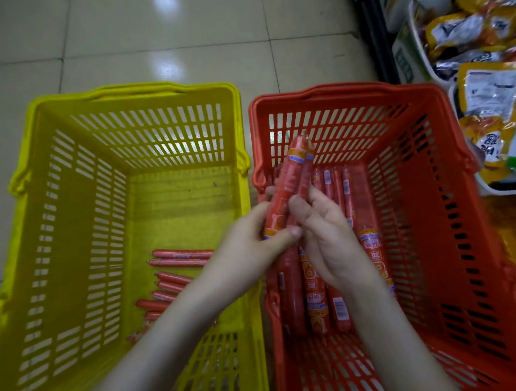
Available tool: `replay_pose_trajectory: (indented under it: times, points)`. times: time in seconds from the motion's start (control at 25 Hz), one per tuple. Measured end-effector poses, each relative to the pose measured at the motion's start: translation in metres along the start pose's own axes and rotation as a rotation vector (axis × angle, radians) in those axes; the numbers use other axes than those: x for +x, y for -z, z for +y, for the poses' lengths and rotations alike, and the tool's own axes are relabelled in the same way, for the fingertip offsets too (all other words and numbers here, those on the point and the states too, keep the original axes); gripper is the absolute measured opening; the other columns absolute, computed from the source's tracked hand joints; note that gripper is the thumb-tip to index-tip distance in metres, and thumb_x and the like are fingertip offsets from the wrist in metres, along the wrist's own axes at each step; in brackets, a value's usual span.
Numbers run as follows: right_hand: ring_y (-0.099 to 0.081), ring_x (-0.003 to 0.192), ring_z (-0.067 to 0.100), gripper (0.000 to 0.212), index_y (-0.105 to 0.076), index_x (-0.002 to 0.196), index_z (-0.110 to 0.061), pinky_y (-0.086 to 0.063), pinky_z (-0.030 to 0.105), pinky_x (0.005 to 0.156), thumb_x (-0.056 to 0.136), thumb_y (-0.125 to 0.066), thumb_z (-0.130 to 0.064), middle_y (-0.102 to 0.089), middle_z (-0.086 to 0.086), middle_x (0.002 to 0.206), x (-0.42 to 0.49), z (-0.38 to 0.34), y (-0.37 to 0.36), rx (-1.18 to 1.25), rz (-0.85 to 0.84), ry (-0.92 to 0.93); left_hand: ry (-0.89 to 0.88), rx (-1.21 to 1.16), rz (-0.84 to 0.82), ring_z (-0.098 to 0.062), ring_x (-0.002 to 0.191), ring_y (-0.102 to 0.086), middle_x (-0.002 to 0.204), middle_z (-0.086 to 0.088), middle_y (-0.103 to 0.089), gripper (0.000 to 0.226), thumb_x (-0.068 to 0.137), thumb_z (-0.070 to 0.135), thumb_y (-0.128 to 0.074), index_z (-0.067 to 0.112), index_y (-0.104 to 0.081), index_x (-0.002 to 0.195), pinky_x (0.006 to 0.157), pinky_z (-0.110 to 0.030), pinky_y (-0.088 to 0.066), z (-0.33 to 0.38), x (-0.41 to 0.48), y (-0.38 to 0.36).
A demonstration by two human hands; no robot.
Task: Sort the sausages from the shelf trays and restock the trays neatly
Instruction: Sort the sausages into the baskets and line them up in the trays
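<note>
A small grocery shop aisle, plainly: a yellow basket point(166, 89) and a red basket point(368, 91), both slotted plastic shopping carriers, sit side by side on a glossy tiled floor point(140, 29) beside white shelf trays point(420, 38) heaped with sealed snack packets point(490, 88)

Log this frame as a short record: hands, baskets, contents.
left hand: grips a thick sausage, upright above the red basket
right hand: pinches a thinner sausage alongside it
yellow basket: a row of thin sausages on its floor
red basket: larger labelled sausages lying lengthwise
shelf tray: yellow snack packets, upper right
</note>
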State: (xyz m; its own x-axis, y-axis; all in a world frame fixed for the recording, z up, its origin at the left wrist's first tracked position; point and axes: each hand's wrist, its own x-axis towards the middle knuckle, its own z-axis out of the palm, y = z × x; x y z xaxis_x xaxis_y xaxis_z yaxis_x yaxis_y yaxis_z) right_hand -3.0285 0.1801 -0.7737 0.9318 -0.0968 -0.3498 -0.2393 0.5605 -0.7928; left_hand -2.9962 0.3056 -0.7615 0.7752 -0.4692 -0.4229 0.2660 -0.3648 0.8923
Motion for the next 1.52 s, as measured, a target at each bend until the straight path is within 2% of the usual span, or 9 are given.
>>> replay_pose_trajectory:
  times: [0.12,0.2,0.32,0.44,0.6,0.88,1.0,1.24,1.52]
  points:
    - [-0.069,0.09,0.019,0.026,-0.06,0.107,-0.004,-0.057,0.026,0.079,0.082,-0.063,-0.008,-0.071,0.012,0.096,0.0,-0.004,-0.004,0.057,0.051,0.006,-0.04,0.478,-0.004,-0.022,0.102,-0.061,0.109,-0.005,-0.068,0.033,0.088,0.033,-0.066,0.017,-0.059,0.116,0.075,-0.021,-0.039,0.006,0.009,-0.007]
    - [-0.07,0.085,0.017,0.023,-0.057,0.106,-0.001,-0.057,0.025,0.069,0.084,-0.058,-0.008,-0.071,0.011,0.091,0.005,-0.004,0.003,0.089,0.105,0.008,-0.252,0.615,0.127,-0.024,0.107,-0.058,0.114,-0.007,-0.063,0.034,0.09,0.032,-0.062,0.011,-0.059,0.117,0.077,-0.015,-0.032,0.005,0.007,-0.002]
    - [-0.068,0.075,0.014,0.014,-0.054,0.108,-0.006,-0.059,0.032,0.066,0.094,-0.053,-0.006,-0.066,0.008,0.09,0.027,0.012,0.034,-0.133,0.298,0.003,-0.431,0.699,0.328,-0.025,0.13,-0.042,0.136,-0.011,-0.048,0.054,0.086,0.038,-0.053,0.008,-0.051,0.13,0.108,-0.027,-0.028,-0.018,0.015,0.006]
    - [-0.063,0.099,0.017,0.046,-0.047,0.131,-0.013,-0.051,0.039,0.092,0.088,-0.062,-0.005,-0.063,0.008,0.116,0.062,0.043,0.072,-0.63,0.39,-0.135,-0.341,0.732,0.211,-0.015,0.146,0.009,0.16,-0.006,-0.003,0.075,0.084,0.039,-0.05,0.015,-0.024,0.151,0.118,-0.043,-0.001,-0.04,0.024,-0.002]
    - [-0.025,0.142,0.023,0.099,0.001,0.153,-0.014,-0.019,0.035,0.117,0.084,-0.069,-0.012,-0.026,0.011,0.153,0.087,0.081,0.089,-0.988,0.287,-0.181,-0.339,0.749,0.145,-0.005,0.137,0.031,0.159,-0.002,0.015,0.074,0.088,0.037,-0.042,0.018,-0.012,0.153,0.115,-0.036,0.012,-0.049,0.03,-0.003]
    - [0.008,0.147,0.024,0.072,0.011,0.151,-0.028,-0.003,0.041,0.118,0.1,-0.04,-0.03,0.007,0.008,0.16,0.065,0.109,0.085,-1.385,0.348,-0.049,-0.358,0.663,0.137,-0.005,0.14,0.027,0.158,0.003,0.012,0.067,0.089,0.036,-0.046,0.019,-0.025,0.151,0.118,-0.038,0.005,-0.051,0.03,0.0]
    - [0.018,0.145,0.022,0.059,-0.009,0.15,-0.041,-0.001,0.046,0.118,0.099,-0.038,-0.039,0.009,0.003,0.16,0.05,0.118,0.088,-1.469,0.178,-0.054,-0.374,0.627,0.145,-0.006,0.141,0.025,0.16,0.001,0.01,0.058,0.089,0.032,-0.048,0.018,-0.038,0.144,0.116,-0.033,0.006,-0.052,0.031,0.0]
    - [0.006,0.148,0.019,0.043,-0.042,0.138,-0.018,-0.01,0.042,0.119,0.097,-0.05,-0.026,-0.009,0.007,0.16,0.055,0.115,0.115,-1.467,0.065,0.032,-0.423,0.567,0.141,-0.007,0.142,0.021,0.16,-0.005,0.006,0.047,0.09,0.032,-0.048,0.016,-0.049,0.134,0.108,-0.009,0.016,-0.053,0.031,0.002]
    - [0.032,0.138,0.012,0.085,0.009,0.151,-0.03,-0.007,0.046,0.118,0.095,-0.054,-0.028,0.023,-0.004,0.157,0.059,0.114,0.128,-1.599,-0.096,-0.175,-0.422,0.559,0.151,-0.009,0.143,0.02,0.16,-0.004,0.006,0.044,0.091,0.028,-0.049,0.016,-0.05,0.133,0.107,-0.008,0.016,-0.051,0.031,0.0]
